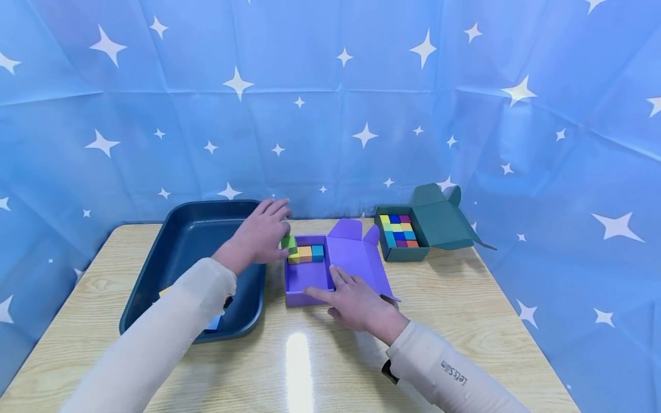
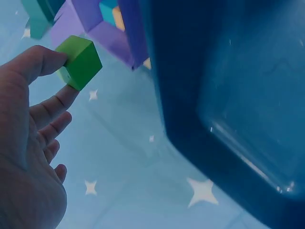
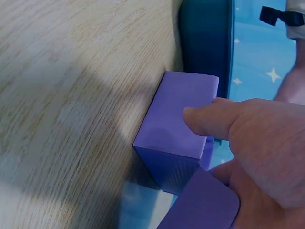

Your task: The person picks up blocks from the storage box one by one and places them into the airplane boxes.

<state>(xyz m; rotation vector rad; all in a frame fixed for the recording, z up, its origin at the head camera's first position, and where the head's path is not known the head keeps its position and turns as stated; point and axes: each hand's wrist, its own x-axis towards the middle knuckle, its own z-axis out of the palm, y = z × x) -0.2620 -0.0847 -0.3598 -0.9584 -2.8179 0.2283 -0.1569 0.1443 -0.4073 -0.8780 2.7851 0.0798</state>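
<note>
My left hand (image 1: 262,234) pinches a green cube block (image 2: 82,63) between thumb and fingertip, over the far left corner of the open purple box (image 1: 299,299). Along the box's far side lie a yellow block, an orange block (image 1: 305,254) and a teal block (image 1: 317,253). The near part of its floor is bare. At the near right corner, my right hand (image 1: 358,303) holds the box, with the thumb against the outer front wall and a fingertip showing behind the wall's edge in the right wrist view.
A dark blue tray (image 1: 193,207) stands at the left, with a few blocks partly hidden by my left sleeve. At the back right, an open green box (image 1: 403,255) holds rows of coloured blocks. The purple lid (image 1: 356,258) folds out to the right. A starry blue cloth hangs behind the table.
</note>
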